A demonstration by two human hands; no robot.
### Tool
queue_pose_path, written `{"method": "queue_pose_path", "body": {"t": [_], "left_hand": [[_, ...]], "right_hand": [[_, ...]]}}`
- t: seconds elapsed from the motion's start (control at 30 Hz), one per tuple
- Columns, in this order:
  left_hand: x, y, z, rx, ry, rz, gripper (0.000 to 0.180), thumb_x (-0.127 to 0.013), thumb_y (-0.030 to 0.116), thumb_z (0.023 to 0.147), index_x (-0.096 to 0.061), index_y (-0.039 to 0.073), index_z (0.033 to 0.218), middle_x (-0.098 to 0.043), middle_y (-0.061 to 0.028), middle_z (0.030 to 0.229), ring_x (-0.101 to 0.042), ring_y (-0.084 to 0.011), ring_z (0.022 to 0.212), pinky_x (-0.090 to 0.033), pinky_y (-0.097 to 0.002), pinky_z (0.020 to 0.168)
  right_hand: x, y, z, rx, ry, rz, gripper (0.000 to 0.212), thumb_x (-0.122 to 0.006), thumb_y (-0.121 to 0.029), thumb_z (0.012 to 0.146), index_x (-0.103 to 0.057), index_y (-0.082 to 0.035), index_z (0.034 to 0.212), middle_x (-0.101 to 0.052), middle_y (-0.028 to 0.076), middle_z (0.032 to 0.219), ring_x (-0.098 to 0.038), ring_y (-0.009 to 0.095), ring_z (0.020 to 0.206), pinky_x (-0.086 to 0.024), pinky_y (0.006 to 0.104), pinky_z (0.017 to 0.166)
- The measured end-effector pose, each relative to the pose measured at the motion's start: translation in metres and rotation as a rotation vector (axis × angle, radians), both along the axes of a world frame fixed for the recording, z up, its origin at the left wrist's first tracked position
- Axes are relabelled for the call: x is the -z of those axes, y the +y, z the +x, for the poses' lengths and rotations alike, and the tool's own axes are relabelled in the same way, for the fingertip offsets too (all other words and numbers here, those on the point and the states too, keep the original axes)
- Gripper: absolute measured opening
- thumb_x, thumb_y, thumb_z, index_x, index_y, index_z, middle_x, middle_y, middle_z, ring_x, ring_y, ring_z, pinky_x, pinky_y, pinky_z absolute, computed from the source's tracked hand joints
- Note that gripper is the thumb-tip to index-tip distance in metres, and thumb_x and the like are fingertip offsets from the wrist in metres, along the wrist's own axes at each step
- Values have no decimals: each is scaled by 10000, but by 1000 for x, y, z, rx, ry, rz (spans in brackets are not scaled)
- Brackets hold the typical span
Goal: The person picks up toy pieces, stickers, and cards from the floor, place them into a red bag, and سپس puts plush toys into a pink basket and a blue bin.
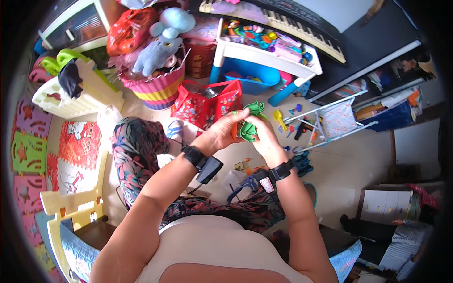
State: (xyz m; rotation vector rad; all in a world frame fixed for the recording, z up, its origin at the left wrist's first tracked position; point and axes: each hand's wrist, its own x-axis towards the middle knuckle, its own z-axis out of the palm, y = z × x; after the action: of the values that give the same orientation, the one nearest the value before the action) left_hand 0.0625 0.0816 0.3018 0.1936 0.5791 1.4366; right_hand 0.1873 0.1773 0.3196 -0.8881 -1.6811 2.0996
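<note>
Both my hands are raised in front of me around green plastic toy pieces (248, 130) with curved, ribbed shapes. My left hand (221, 133) grips them from the left, its thumb across the top. My right hand (265, 137) is closed on them from the right, its fingers meeting the left thumb. A bit of orange shows between the left palm and the green. Whether the green pieces are joined cannot be made out. Beyond my hands stands a red patterned bag (188, 106) on the floor.
A striped basket (155, 89) of plush toys stands far left, beside a white toy table (264, 56) with a blue bin (252, 81) beneath. Small toys, a yellow toy shovel (279, 119) and a folding doll-sized frame (337, 118) lie right. Another person (401, 243) is at lower right.
</note>
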Motion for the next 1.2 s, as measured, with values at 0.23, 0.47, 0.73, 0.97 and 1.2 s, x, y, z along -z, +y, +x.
{"method": "queue_pose_path", "body": {"t": [0.23,0.47,0.73,0.97,1.2], "left_hand": [[63,0,-3,-157,-39,-180,461,-682,356,840,-535,127,1213,-598,-41,1168,-575,-210,1078,-470,-436,929],[98,17,-27,-249,-76,-193,352,-686,279,851,-572,109,1136,-651,-29,1021,-629,-189,924,-524,-390,790],[98,17,-67,-308,-29,-170,225,-689,205,830,-624,101,1019,-662,-18,883,-633,-174,752,-478,-290,596],[105,11,-143,-476,63,-315,178,-663,143,850,-605,64,999,-662,-37,884,-639,-144,768,-524,-280,638],[138,74,-198,-529,800,-432,251,-725,141,770,-633,37,979,-671,-62,865,-660,-181,741,-542,-309,669]], "right_hand": [[83,-26,-41,246,-56,-22,442,-454,-410,952,-542,-32,1164,-570,112,1116,-532,203,1049,-423,342,883],[112,-4,-71,339,-311,827,515,-333,-480,967,-541,-43,1144,-550,177,1044,-511,374,968,-386,505,872],[20,27,-88,60,209,164,539,-604,-209,855,-410,-31,1326,-472,94,1268,-494,180,1123,-401,308,955],[-71,66,-89,114,425,445,325,-564,-69,894,-516,-34,1214,-605,96,1067,-570,145,981,-472,270,837],[134,80,-145,-197,-167,1168,448,-610,-53,777,-516,16,1209,-496,205,1278,-480,342,1195,-392,386,1015]]}}
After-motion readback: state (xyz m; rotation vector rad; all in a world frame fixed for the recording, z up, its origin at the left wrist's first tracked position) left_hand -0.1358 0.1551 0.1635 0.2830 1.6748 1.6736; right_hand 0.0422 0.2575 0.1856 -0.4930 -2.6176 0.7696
